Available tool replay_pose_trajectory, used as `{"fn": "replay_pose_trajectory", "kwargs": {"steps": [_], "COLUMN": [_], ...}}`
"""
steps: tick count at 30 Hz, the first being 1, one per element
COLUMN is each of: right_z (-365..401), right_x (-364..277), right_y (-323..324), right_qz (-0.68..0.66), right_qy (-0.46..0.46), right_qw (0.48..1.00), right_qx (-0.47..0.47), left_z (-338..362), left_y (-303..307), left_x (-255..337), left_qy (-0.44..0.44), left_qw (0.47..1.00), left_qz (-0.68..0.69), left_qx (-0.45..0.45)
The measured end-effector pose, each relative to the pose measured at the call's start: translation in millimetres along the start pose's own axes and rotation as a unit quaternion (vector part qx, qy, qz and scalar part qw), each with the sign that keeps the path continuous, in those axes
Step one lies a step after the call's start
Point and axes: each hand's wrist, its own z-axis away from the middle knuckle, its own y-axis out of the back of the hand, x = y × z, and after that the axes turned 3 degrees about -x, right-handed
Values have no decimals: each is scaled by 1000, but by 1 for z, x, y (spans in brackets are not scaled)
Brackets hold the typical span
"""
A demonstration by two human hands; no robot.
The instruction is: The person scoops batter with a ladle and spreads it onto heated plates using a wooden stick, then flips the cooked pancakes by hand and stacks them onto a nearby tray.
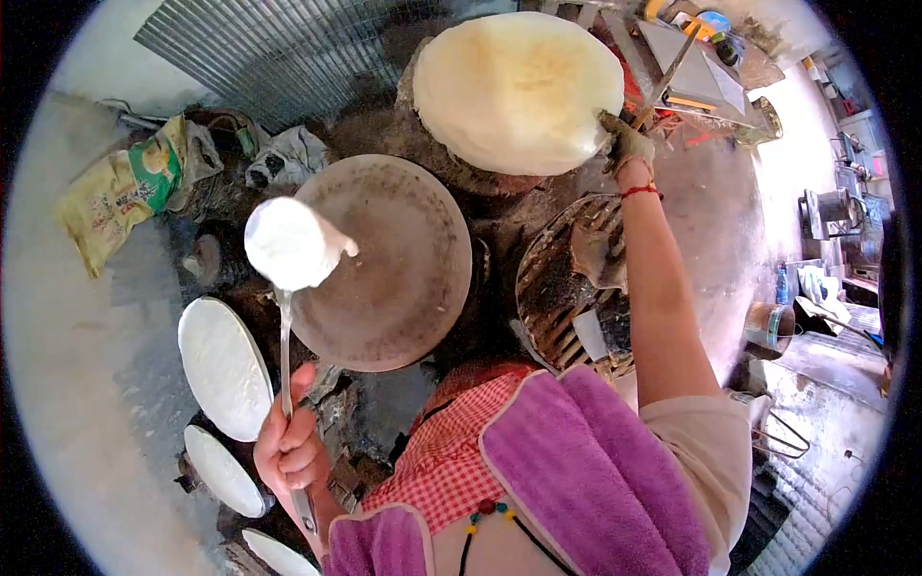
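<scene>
My left hand (293, 444) is closed round the handle of a metal ladle (285, 336). White batter (293, 245) fills the ladle's bowl, and some hangs over its right edge. The ladle is above the left part of a round, bare griddle (403, 274). My right hand (629, 152), in a worn work glove, is closed on a long, thin wooden stick (669, 77) that points up and away. This hand is at the right edge of a large, thin, pale pancake (519, 96), browned in patches, which covers most of a second griddle. The glove hides whether the fingers touch the pancake.
White batter-filled containers (226, 370) stand in a row at left. A yellow-green sack (125, 187) leans by the wall. Corrugated metal sheeting (279, 58) stands behind the griddles. A slatted round rack (562, 288) with dark pieces is below my right arm. A cluttered board (687, 67) stands far right.
</scene>
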Motion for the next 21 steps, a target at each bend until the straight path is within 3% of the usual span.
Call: {"fn": "replay_pose_trajectory", "kwargs": {"steps": [1,3,5,7,8,9,10,11,13,15,17,19,21], "right_z": [-3,-9,31,-17,7,35,25,21,119,223,292,290,306], "right_x": [5,18,4,42,35,22,43,64,74,79,86,158,170], "right_y": [2,5,10,35,44,57,81,105,120,106,116,137,123], "right_qz": [0,287,315,241,289,336,446,521,384,284,435,562,574], "right_qy": [-3,96,177,202,169,141,375,577,325,359,262,417,375], "right_qw": [1000,950,932,949,941,930,812,629,859,861,804,654,676], "right_qx": [-1,72,24,-32,-41,-46,-33,-15,-89,-220,-311,-287,-272], "left_z": [-7,-19,-34,-58,-69,-83,-98,-112,-128,-137,-140,-140,-144], "left_y": [-3,-9,0,8,10,24,42,57,75,86,96,102,105], "left_x": [1,-5,-3,-7,-13,-12,-12,-16,-29,-42,-47,-50,-50], "left_qy": [31,10,-3,3,-1,8,20,11,13,-22,-13,-6,2], "left_qw": [999,998,986,973,942,941,940,932,923,924,935,946,959], "left_qz": [-38,-63,-159,-209,-306,-311,-315,-333,-351,-342,-318,-289,-250], "left_qx": [-11,27,47,99,137,136,132,145,157,166,157,150,135]}}
